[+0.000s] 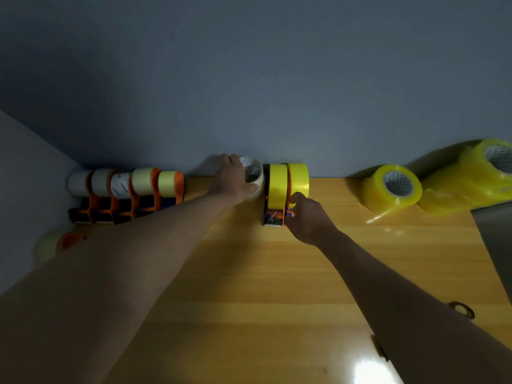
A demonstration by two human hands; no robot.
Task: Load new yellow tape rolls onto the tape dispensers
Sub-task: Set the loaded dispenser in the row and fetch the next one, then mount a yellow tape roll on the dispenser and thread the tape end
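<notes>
Two orange-and-blue tape dispensers [274, 214] stand side by side against the wall, each carrying a full yellow tape roll [298, 178]. My right hand [306, 217] grips the front handle end of the right one. My left hand [232, 178] is closed around a nearly used-up whitish roll [253, 173] just left of them. Wrapped packs of new yellow tape rolls [393, 191] lie at the back right.
A row of several more dispensers [124, 195] with pale rolls lines the wall at the left corner. An orange-cored pale roll [65, 242] lies near the table's left edge. A grey sheet [496, 239] covers the right side, and a thin ring [461, 309] lies on the wooden table [263, 286].
</notes>
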